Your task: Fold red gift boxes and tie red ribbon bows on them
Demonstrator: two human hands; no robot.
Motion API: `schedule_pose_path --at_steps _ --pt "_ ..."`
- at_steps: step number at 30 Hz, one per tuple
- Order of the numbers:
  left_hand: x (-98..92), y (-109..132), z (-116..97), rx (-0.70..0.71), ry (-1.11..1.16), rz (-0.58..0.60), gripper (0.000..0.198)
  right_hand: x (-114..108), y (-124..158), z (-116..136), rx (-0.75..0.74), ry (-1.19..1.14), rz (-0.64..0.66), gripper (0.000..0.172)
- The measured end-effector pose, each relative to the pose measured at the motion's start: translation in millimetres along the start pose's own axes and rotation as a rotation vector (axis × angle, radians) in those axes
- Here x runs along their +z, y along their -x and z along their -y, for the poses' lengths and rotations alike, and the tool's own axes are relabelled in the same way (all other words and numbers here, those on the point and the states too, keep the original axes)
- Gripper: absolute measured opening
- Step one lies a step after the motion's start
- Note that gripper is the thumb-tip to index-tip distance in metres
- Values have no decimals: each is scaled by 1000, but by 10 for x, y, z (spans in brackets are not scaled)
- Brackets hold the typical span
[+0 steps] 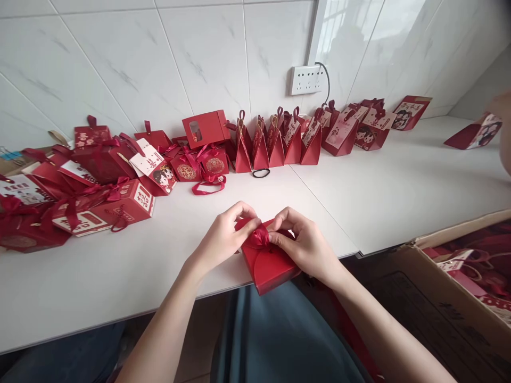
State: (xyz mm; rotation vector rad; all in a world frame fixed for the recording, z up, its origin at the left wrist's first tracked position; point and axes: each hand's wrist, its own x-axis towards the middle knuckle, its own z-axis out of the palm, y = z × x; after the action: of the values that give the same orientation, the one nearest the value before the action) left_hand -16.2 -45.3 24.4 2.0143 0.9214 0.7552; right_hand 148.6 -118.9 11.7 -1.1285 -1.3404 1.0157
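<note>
The left hand [227,236] and the right hand [307,244] cover parts of the red box [269,268] and its ribbon [260,236]. On the right, the edge of view cuts the carton [419,298] and another person's blurred hand [506,133]. Small letters on the far pointed boxes [293,138] are unreadable.

bright, soft light; glare on wall tiles [215,58], upper right; shadow under counter [120,276].

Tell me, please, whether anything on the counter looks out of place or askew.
A thin black loop lies on the counter before the triangular red boxes, odd among all the red packaging. A windowed red box sits slightly askew atop ribboned boxes, unlike the neater row beside it. I see no spill.
</note>
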Motion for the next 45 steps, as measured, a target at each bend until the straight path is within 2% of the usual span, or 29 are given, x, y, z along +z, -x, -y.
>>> schedule_pose_path --at_steps 2,6,10,14,19,28,35,41,45 --pt "9 -6 -9 11 19 14 16 -8 -3 -3 16 -9 23 14" --pt "28 -13 -35 48 4 -68 13 -14 1 -11 26 -55 15 14" --pt "17 76 -87 7 -82 -15 16 1 4 -19 7 -68 -28 12" --pt "-14 206 -134 68 -165 5 14 19 1 -14 -27 -48 -61 11" --pt "14 299 -166 88 -159 32 13 27 13 -12 -55 45 -112 10" --pt "286 335 -189 -87 2 -170 26 -4 12 -14 -97 104 -76 6" --pt "338 309 -100 -199 356 -141 31 -2 19 13 -133 113 -38 9" --pt "308 272 -81 -196 385 -104 31 9 8 35 -189 206 -26 14" --pt "322 256 -78 -201 396 -139 30 -13 26 52 -273 401 -70 15"
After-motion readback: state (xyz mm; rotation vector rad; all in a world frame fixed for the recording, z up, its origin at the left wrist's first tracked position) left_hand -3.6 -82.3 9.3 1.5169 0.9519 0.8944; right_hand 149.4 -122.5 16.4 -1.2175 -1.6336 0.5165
